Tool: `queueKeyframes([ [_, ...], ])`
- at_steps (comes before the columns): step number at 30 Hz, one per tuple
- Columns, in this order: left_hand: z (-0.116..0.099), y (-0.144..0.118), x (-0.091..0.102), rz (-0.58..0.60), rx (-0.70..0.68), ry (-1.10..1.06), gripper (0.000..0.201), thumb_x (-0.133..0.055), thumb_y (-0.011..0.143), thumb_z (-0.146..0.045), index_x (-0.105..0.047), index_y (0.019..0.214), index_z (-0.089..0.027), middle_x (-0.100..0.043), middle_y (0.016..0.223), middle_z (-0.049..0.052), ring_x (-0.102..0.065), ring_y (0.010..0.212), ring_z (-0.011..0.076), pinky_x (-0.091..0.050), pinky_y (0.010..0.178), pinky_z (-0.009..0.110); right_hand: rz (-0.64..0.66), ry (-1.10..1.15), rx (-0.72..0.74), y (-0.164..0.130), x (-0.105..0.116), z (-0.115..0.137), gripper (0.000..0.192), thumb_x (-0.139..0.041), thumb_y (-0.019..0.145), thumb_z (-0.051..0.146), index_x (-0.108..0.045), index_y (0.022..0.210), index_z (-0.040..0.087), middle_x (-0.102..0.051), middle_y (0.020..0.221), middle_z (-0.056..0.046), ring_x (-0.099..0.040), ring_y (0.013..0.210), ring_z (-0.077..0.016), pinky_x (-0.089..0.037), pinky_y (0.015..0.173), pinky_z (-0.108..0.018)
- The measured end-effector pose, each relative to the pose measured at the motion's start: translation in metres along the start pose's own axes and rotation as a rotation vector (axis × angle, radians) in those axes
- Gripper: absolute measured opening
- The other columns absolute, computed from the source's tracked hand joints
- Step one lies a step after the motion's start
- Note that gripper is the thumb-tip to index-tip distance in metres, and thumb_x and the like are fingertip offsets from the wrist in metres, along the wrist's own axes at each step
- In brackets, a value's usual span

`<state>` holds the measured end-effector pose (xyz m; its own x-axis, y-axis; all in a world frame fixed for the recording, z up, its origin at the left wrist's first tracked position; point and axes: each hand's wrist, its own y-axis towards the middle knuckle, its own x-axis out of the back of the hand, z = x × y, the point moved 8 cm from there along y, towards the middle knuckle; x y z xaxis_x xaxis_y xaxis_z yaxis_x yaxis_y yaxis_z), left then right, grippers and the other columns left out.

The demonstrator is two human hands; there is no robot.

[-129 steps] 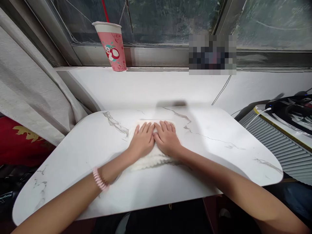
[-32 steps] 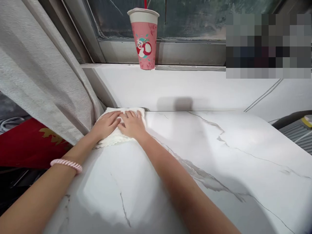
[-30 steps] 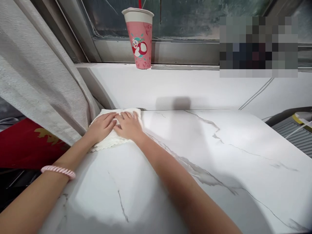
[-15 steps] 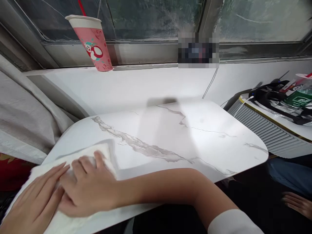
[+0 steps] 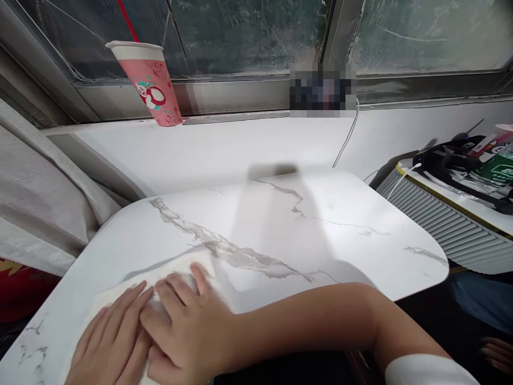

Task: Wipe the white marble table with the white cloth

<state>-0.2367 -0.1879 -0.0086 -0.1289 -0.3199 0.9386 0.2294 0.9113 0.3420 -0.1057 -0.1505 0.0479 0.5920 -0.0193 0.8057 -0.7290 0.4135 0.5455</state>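
Observation:
Both of my hands lie palm down on a white cloth (image 5: 200,260), which is spread over the near left part of a white marble-patterned table (image 5: 192,214). My left hand (image 5: 114,334) rests flat on it, fingers long and close together, pointing away from me. Beside and touching it, my right hand (image 5: 192,323) presses on the cloth with its fingers spread and slightly bent. The right forearm crosses the near side of the tabletop. Neither hand's fingers are wrapped around the cloth. Its near part is hidden under the hands.
A pink paper cup (image 5: 154,91) with a red straw stands on the window ledge. Right of it is a blurred-out object (image 5: 323,91) with a cable. A ribbed cabinet (image 5: 433,224) holds a bottle and cables. A curtain (image 5: 40,187) hangs at left; another person's hand (image 5: 497,353) shows lower right.
Both hands and the cloth have moved right across the tabletop, baring the marbled left corner. The hands stay flat on the cloth. The whole view has shifted slightly.

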Motion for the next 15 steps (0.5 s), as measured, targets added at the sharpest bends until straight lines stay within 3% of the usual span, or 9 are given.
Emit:
queueKeyframes([
  [3,0.01,0.032,0.006,-0.06,0.16,-0.106,0.076,-0.039,0.079,-0.038,-0.015,0.148,-0.059,-0.04,0.152,-0.014,-0.053,0.128,0.037,-0.043,0.103,0.065,0.009,-0.008,-0.041,0.008,-0.003,-0.015,0.045,-0.041,0.09,0.037,-0.057,0.122,0.011,-0.059,0.13,-0.018,-0.046,0.125,-0.0322,-0.027,0.113,-0.059],
  [6,0.034,0.063,0.003,-0.03,0.193,-0.137,0.065,-0.037,0.086,-0.039,-0.021,0.146,-0.059,-0.057,0.139,-0.005,-0.057,0.123,0.0343,-0.042,0.105,0.061,0.043,-0.025,-0.082,0.033,-0.018,-0.033,0.044,-0.043,0.091,0.039,-0.055,0.123,0.012,-0.058,0.129,-0.018,-0.047,0.121,-0.031,-0.031,0.11,-0.06],
  [8,0.058,0.083,0.001,-0.007,0.226,-0.135,0.056,-0.035,0.09,-0.04,-0.029,0.144,-0.052,-0.06,0.133,0.0,-0.057,0.122,0.0326,-0.042,0.105,0.057,0.054,-0.034,-0.095,0.056,-0.031,-0.048,0.042,-0.042,0.092,0.038,-0.054,0.123,0.012,-0.058,0.128,-0.017,-0.049,0.118,-0.0297,-0.033,0.108,-0.059],
  [12,0.108,0.128,-0.009,0.07,0.332,-0.11,0.046,-0.029,0.092,-0.043,-0.047,0.13,-0.026,-0.058,0.134,0.011,-0.054,0.124,0.0311,-0.041,0.107,0.05,0.096,-0.005,-0.091,0.109,-0.058,-0.083,0.038,-0.039,0.094,0.034,-0.056,0.122,0.014,-0.056,0.133,-0.016,-0.049,0.122,-0.0294,-0.032,0.109,-0.06],
  [15,0.136,0.163,-0.017,0.082,0.365,-0.085,0.049,-0.025,0.089,-0.043,-0.051,0.124,-0.021,-0.059,0.134,0.011,-0.053,0.124,0.0279,-0.038,0.109,0.044,0.178,0.038,-0.14,0.14,-0.078,-0.112,0.037,-0.037,0.096,0.033,-0.056,0.124,0.018,-0.053,0.141,-0.015,-0.044,0.132,-0.0286,-0.027,0.113,-0.061],
])
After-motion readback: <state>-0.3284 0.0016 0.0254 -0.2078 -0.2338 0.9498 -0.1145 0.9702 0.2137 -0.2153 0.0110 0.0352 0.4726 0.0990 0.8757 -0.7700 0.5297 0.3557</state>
